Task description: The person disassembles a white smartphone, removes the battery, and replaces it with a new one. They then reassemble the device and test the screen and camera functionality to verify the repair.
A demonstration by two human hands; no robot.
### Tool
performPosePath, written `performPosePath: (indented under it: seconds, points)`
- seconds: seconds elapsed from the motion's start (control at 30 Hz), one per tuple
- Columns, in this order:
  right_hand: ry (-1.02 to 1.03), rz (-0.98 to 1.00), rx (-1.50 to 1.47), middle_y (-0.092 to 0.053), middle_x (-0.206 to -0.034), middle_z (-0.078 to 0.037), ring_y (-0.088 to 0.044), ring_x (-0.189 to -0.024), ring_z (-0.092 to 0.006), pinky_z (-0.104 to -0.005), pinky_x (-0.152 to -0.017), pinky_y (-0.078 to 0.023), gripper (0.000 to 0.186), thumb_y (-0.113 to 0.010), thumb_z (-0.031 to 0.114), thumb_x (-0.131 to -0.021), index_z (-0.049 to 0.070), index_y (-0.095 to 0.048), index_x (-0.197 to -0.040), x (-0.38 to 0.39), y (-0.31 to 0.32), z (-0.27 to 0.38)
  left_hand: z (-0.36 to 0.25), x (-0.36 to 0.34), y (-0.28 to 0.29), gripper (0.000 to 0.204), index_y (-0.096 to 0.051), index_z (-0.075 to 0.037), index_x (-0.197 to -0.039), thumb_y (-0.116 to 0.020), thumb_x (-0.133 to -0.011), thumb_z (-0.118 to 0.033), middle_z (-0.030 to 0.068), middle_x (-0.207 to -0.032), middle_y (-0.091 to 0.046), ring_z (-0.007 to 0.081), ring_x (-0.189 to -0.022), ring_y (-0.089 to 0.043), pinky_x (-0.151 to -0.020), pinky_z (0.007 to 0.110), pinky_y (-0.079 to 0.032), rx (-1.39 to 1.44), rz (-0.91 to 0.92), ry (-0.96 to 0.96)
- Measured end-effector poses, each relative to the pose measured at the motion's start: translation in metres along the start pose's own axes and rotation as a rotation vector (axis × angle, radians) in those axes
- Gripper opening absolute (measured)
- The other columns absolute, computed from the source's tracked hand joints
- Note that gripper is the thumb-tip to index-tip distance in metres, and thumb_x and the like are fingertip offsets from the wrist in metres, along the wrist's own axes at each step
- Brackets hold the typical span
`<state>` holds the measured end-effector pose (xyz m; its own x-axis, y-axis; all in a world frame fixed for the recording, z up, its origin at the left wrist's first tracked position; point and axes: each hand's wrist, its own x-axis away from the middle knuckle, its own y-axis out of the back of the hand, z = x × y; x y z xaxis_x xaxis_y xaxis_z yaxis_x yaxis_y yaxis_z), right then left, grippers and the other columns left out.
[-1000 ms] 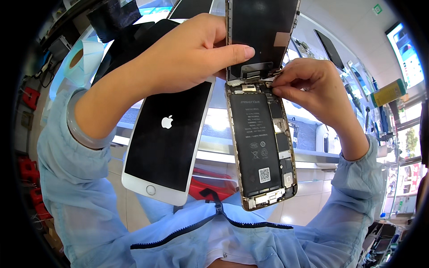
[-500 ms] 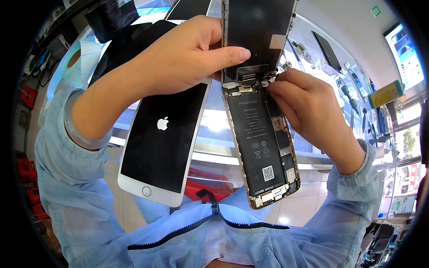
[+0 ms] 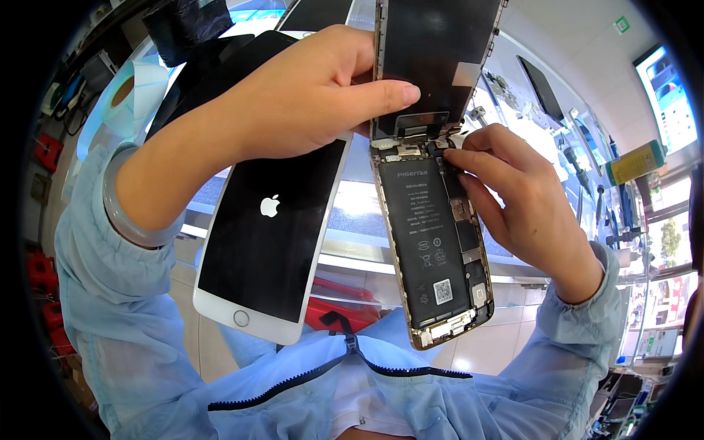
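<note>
An opened phone body (image 3: 429,242), with a black battery and bare inner parts, lies in front of me on the right. Its screen panel (image 3: 433,51) is raised above the body's far end. My left hand (image 3: 323,95) grips that panel by its left edge, thumb on the dark back side, other fingers hidden behind. My right hand (image 3: 517,194) is closed at the upper right of the body, fingertips touching the connector area near the panel's hinge end. Whether anything small is between those fingertips is hidden. Below my left forearm, a white phone (image 3: 268,227) shows a lit logo.
A glass-topped counter spreads beneath the phones. Pale blue tape (image 3: 125,99) and a dark wrapped block (image 3: 187,29) stand at the far left. To the right are another dark phone (image 3: 540,86), a yellow-green bottle (image 3: 634,163) and several tools.
The opened phone and its panel have shifted slightly right. My right hand's fingers have spread a little and its fingertips sit lower on the connector area.
</note>
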<state>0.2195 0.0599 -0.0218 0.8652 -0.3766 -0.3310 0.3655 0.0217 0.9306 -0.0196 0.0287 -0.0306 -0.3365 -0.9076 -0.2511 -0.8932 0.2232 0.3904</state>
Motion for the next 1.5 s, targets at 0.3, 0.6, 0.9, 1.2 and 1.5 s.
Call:
performPosePath:
  seconds: [0.3, 0.6, 0.9, 1.2, 1.5]
  points:
    - [-0.021, -0.046, -0.051, -0.060, -0.083, -0.011, -0.060, -0.069, -0.0239, -0.0313, -0.060, -0.047, 0.024, -0.065, -0.005, -0.070, 0.001, -0.064, -0.094, 0.001, 0.002, -0.007, 0.003, -0.002, 0.002, 0.025, -0.058, -0.001, -0.098, -0.057, -0.089, -0.024, 0.0052, -0.085, -0.063, 0.0091, -0.074, -0.060, -0.065, 0.023, -0.050, -0.016, 0.024, 0.030]
    - [-0.019, -0.050, -0.029, -0.060, -0.083, -0.010, -0.060, -0.068, -0.0217, -0.0296, -0.059, -0.047, 0.020, -0.064, -0.005, -0.073, 0.000, -0.065, -0.093, 0.002, -0.001, -0.002, 0.001, 0.000, 0.002, 0.023, -0.059, -0.001, -0.096, -0.057, -0.089, -0.023, 0.0024, -0.082, -0.062, 0.0061, -0.072, -0.057, -0.064, 0.021, -0.048, -0.024, 0.018, 0.029]
    - [-0.005, -0.032, 0.045, -0.059, -0.085, -0.012, -0.060, -0.069, -0.0247, -0.0317, -0.060, -0.048, 0.020, -0.061, -0.005, -0.076, -0.001, -0.063, -0.095, 0.004, -0.001, 0.003, -0.002, 0.001, 0.003, 0.024, -0.059, -0.001, -0.099, -0.057, -0.089, -0.022, 0.0040, -0.086, -0.063, 0.0078, -0.074, -0.058, -0.067, 0.023, -0.050, -0.019, 0.034, 0.043]
    - [0.071, -0.003, 0.002, -0.059, -0.083, -0.012, -0.059, -0.068, -0.0256, -0.0321, -0.058, -0.047, 0.021, -0.062, -0.006, -0.072, -0.002, -0.063, -0.093, -0.001, 0.002, -0.007, 0.000, -0.001, 0.003, 0.028, -0.058, 0.001, -0.102, -0.057, -0.089, -0.023, 0.0069, -0.087, -0.063, 0.0108, -0.078, -0.061, -0.071, 0.026, -0.053, -0.008, 0.034, 0.046]
    - [0.114, -0.113, 0.076, -0.057, -0.082, -0.011, -0.058, -0.069, -0.0265, -0.0328, -0.059, -0.047, 0.025, -0.062, -0.008, -0.067, 0.000, -0.063, -0.091, 0.000, -0.007, -0.005, -0.002, 0.002, 0.002, 0.030, -0.059, 0.001, -0.099, -0.058, -0.088, -0.027, 0.0075, -0.085, -0.063, 0.0108, -0.078, -0.063, -0.065, 0.023, -0.052, 0.039, -0.004, 0.035]
